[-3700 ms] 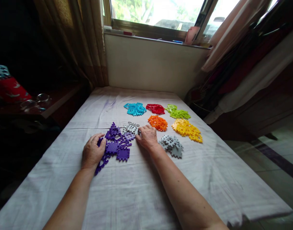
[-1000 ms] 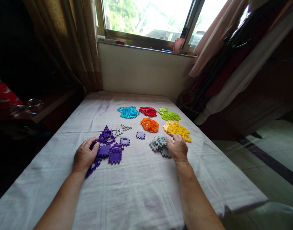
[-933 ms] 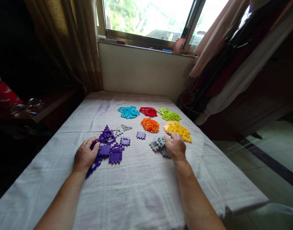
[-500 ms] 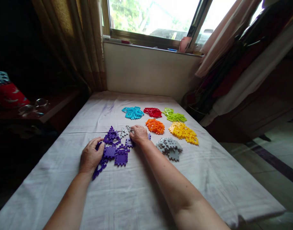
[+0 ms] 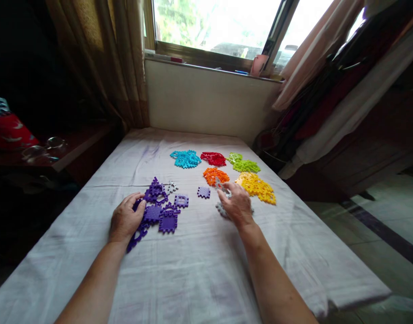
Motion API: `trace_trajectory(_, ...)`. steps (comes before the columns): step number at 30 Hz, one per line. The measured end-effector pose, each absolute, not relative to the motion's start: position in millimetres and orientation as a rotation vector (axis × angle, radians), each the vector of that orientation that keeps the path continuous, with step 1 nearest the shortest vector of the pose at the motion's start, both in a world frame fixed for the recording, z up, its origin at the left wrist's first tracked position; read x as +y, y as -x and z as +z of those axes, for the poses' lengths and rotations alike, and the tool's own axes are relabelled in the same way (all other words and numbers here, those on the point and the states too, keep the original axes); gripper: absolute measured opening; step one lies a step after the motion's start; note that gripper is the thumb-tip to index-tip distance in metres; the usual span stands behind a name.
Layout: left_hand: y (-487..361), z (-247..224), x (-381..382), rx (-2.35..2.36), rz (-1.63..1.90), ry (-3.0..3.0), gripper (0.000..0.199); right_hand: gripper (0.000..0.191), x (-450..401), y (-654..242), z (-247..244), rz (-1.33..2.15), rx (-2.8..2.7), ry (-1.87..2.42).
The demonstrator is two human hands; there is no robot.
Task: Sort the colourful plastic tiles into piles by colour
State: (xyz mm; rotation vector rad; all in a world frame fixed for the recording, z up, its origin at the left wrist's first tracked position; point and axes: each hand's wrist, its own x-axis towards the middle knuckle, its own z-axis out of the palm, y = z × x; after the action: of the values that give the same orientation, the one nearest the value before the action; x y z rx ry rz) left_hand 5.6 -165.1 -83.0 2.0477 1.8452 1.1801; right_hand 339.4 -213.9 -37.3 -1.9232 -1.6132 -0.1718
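My left hand point(image 5: 127, 217) rests at the left edge of a spread of purple pieces point(image 5: 153, 213), its fingers curved against them. Over the grey pile point(image 5: 223, 209) is my right hand point(image 5: 236, 202), with a light grey piece point(image 5: 218, 183) between thumb and fingers. A small grey piece point(image 5: 172, 186) lies beside the purple ones. Two lighter purple squares, one with a window shape point(image 5: 181, 200) and one solid point(image 5: 203, 192), lie between the hands. Most of the grey pile is hidden under my right hand.
Behind the hands are blue point(image 5: 186, 159), red point(image 5: 213, 158), green point(image 5: 245, 165), orange point(image 5: 215, 176) and yellow point(image 5: 256, 187) piles on the white cloth point(image 5: 179, 274). A wall and window stand beyond; glasses point(image 5: 44, 152) lie on a side table at left.
My right hand has moved right, from the purple pieces to the grey pile, carrying a grey piece. The two lighter purple squares are now uncovered. My left hand has stayed by the purple pieces.
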Motion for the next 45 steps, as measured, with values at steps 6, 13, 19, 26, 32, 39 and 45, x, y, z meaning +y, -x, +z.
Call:
trace_trajectory(6, -3.7, -84.7, -165.4, 1.840, 1.210, -2.060, 0.030, 0.025, -252.8, -384.8, -57.2, -0.306, -1.410, 2.084)
trace_trajectory(13, -3.3, -83.8, -168.2, 1.880, 1.216, -2.018, 0.028, 0.023, -256.0, -373.6, -53.9, -0.321, -1.449, 2.102)
trace_trajectory(19, -5.7, -84.5, -168.1, 1.899, 1.238, -2.053, 0.028, 0.022, -223.2, -308.6, -23.9, -0.152, -1.802, 1.877)
trace_trajectory(26, -5.0, -85.7, -166.9, 1.851, 1.237, -2.101, 0.032, 0.043, -155.0, -215.1, -20.9, 0.200, -2.219, 1.942)
trace_trajectory(32, -5.4, -86.4, -164.8, 1.848, 1.245, -2.096, 0.031, 0.036, -129.1, -200.7, -15.9, 0.319, -2.357, 2.057)
trace_trajectory(39, -5.2, -86.9, -164.2, 1.840, 1.261, -2.084, 0.032, 0.036, -135.6, -220.7, -18.7, 0.180, -2.268, 2.005)
trace_trajectory(45, -4.9, -83.6, -165.5, 1.839, 1.247, -2.067, 0.030, 0.028, -187.0, -290.9, -17.5, -0.043, -1.935, 1.856)
